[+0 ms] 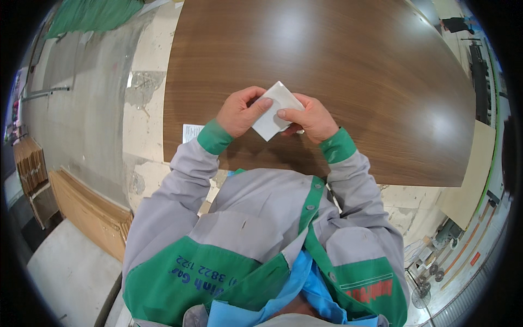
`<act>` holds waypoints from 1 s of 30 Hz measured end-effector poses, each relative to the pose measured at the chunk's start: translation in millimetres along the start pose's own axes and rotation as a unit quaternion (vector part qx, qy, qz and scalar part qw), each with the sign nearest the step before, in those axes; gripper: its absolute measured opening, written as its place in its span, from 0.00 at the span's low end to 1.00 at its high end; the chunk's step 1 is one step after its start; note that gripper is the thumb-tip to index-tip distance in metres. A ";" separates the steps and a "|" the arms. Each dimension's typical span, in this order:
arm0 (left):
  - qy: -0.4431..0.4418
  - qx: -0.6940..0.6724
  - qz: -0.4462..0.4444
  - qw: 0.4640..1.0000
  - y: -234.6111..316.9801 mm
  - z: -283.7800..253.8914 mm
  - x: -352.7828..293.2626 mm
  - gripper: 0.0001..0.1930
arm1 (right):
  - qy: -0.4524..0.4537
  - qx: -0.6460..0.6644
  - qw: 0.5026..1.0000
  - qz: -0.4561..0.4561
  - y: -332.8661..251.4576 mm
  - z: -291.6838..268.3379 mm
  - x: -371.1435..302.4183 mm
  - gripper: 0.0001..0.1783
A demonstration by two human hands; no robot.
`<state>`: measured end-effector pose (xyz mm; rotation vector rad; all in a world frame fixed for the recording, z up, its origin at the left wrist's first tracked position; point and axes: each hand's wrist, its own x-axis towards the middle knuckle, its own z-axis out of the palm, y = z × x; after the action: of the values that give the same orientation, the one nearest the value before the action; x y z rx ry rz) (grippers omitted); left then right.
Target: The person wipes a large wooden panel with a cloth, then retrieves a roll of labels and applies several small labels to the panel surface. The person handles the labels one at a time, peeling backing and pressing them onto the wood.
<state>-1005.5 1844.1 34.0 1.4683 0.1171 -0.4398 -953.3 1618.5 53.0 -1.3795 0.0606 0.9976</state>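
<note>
Both my hands hold a flat white rectangular piece, like a small stack of paper or a thin packet [278,101], above a brown wood-grain table [338,49]. My left hand [242,111] grips its left edge, thumb on top. On the right side, my right hand [311,117] pinches it with the thumb across its face and the fingers underneath. The piece is tilted, one corner pointing away from me. What lies under it is hidden. Beside my left wrist, a white printed sheet [192,132] rests at the table's left edge.
Stacked brown cardboard [90,210] leans at the lower left by a pale surface [68,272]. Green fabric [95,15] lies at the far left. A beige board [468,174] stands beyond the table's right edge, and a fan [421,296] is at the lower right.
</note>
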 end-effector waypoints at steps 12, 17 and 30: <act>-0.511 -0.039 -0.055 0.857 132.7 -37.8 -138.7 0.13 | -0.048 -0.284 0.952 -0.105 -40.7 41.6 -81.9 0.19; -0.535 -0.173 0.059 0.825 155.7 -51.1 -153.5 0.11 | -0.293 -0.190 0.895 -0.279 -61.1 89.9 -121.6 0.24; -0.455 0.118 -0.088 0.878 165.7 -17.5 -161.8 0.09 | -0.310 -0.088 0.827 -0.461 -80.6 124.5 -159.2 0.28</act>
<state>-1091.2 1902.5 241.8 1.3496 -0.5792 -1.2888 -1063.5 1644.7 238.9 -0.9736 -1.1165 0.5602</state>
